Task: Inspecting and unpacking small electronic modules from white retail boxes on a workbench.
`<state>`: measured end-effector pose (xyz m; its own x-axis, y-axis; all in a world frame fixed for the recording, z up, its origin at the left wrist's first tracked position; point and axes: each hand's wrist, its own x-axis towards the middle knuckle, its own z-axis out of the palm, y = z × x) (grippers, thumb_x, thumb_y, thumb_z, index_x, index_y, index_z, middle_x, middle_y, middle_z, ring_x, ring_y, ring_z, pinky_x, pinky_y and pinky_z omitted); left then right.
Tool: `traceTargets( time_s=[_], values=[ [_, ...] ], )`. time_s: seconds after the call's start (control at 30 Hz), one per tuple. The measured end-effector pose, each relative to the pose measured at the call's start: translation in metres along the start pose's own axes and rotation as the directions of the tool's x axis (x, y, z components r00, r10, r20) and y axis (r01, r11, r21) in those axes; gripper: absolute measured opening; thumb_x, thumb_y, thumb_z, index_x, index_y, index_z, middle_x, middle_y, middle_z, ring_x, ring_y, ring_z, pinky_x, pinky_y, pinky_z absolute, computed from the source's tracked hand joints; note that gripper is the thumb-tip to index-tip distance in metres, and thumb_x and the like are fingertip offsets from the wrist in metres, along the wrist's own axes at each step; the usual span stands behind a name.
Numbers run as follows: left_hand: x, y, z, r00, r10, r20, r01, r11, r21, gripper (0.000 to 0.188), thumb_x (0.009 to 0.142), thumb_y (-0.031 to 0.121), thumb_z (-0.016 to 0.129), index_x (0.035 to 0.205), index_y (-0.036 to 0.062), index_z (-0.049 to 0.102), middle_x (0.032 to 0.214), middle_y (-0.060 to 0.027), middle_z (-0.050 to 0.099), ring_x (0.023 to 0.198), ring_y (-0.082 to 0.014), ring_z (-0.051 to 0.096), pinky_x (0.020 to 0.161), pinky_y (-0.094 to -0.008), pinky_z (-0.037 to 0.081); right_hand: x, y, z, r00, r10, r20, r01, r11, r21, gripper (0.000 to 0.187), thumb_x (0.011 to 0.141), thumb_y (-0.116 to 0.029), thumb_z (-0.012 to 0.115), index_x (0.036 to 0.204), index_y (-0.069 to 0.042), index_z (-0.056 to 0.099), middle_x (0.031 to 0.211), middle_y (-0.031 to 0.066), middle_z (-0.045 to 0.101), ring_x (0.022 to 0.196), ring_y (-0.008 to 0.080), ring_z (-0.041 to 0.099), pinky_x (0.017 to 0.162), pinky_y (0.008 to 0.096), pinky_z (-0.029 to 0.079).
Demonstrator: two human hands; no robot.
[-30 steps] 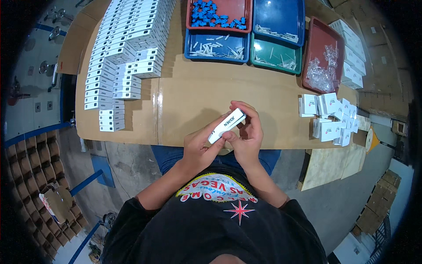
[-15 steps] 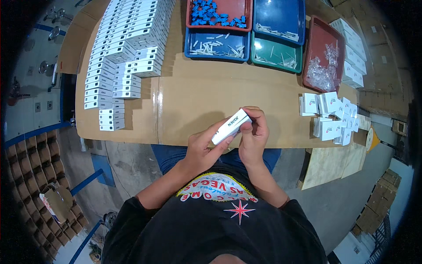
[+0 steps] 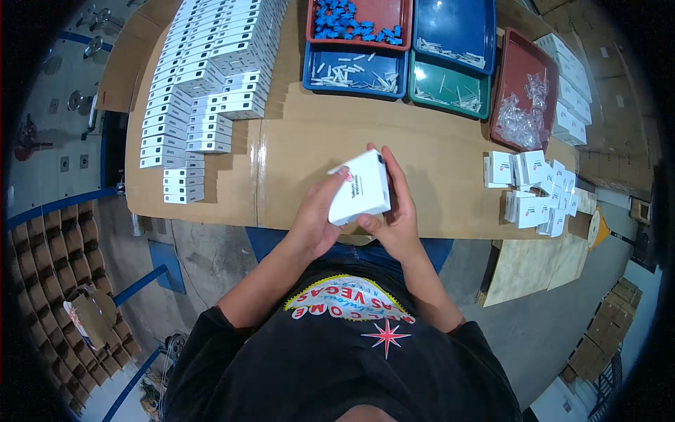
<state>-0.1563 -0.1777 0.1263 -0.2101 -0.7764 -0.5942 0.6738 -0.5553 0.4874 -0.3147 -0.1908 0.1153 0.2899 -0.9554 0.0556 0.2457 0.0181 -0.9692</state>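
Observation:
A small white box point(image 3: 362, 191) with dark print is held up between both hands, above the near edge of the cardboard-covered table point(image 3: 316, 148). My left hand point(image 3: 318, 214) grips its left side, the thumb lying on the printed face by an edge or flap at the upper left corner. My right hand point(image 3: 398, 211) holds the right side, with its thumb at the lower right corner and its fingers behind the box. The broad face is turned up toward me. Whether the box is filled cannot be seen.
Stacked white boxes point(image 3: 211, 67) rise at the left. At the back stand a red tray point(image 3: 320, 41) of blue pieces, blue point(image 3: 309, 84) and green trays point(image 3: 485, 105) with white sticks, and a red tray point(image 3: 503, 77) of clear plastic. Loose white boxes point(image 3: 534, 211) lie at the right.
The box has been turned from its narrow side to its broad face and raised slightly away from me. My fingers have shifted around it. The view has moved a little.

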Motion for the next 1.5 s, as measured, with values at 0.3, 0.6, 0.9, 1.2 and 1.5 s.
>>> traceTargets(
  time_s=[0.3,0.6,0.9,1.2,1.5],
  values=[
    [-0.006,-0.006,0.004,0.994,-0.104,0.03,0.102,0.993,0.067,0.042,0.107,0.041,0.057,0.132,0.0073,0.059,0.109,-0.0039,0.067,0.094,-0.0125,0.067,0.075,-0.0289,0.057,-0.001,0.006,-0.005,0.984,0.103,-0.145,-0.088,0.991,0.104,0.101,0.074,-0.018,0.092,0.156,-0.002,0.035,0.148,0.0225,0.053,0.132,0.0287,0.057,0.114,0.0417,0.043],
    [0.005,-0.026,-0.025,0.892,-0.317,0.322,0.424,0.835,-0.352,0.052,0.111,0.041,0.046,0.144,0.0005,0.052,0.11,-0.0046,0.065,0.085,-0.0095,0.062,0.071,-0.0253,0.053,-0.001,0.007,-0.007,0.986,0.005,-0.168,-0.013,0.999,-0.052,0.103,0.066,-0.017,0.096,0.152,-0.002,0.041,0.142,0.0174,0.059,0.125,0.0245,0.058,0.111,0.0388,0.041],
    [0.0,-0.024,-0.019,0.846,-0.341,0.411,0.472,0.837,-0.277,0.058,0.108,0.05,0.044,0.14,0.003,0.057,0.091,-0.0031,0.062,0.066,-0.0127,0.05,0.061,-0.0266,0.043,-0.004,-0.005,-0.014,0.999,0.038,-0.033,-0.035,0.995,0.093,0.085,0.067,-0.031,0.097,0.136,-0.001,0.057,0.129,0.0117,0.062,0.121,0.0228,0.059,0.104,0.0358,0.047],
    [0.002,-0.019,-0.019,0.834,-0.353,0.423,0.439,0.89,-0.123,0.041,0.106,0.044,0.046,0.114,0.0079,0.064,0.085,-0.0035,0.066,0.059,-0.0082,0.054,0.046,-0.0234,0.036,0.002,-0.022,-0.023,0.986,-0.011,0.166,-0.01,0.992,0.125,0.037,0.078,0.001,0.085,0.112,0.0,0.069,0.115,0.0124,0.068,0.109,0.0214,0.065,0.093,0.0324,0.052],
    [-0.002,-0.008,0.002,0.997,-0.066,0.049,0.061,0.994,0.096,0.061,0.109,0.052,0.038,0.124,-0.0013,0.065,0.114,-0.014,0.071,0.101,-0.0176,0.069,0.09,-0.0336,0.054,0.0,-0.022,-0.023,0.985,-0.127,0.118,0.124,0.992,0.031,0.037,0.076,0.006,0.085,0.105,-0.003,0.064,0.112,0.0125,0.066,0.107,0.0207,0.065,0.093,0.0341,0.053]
  ],
)
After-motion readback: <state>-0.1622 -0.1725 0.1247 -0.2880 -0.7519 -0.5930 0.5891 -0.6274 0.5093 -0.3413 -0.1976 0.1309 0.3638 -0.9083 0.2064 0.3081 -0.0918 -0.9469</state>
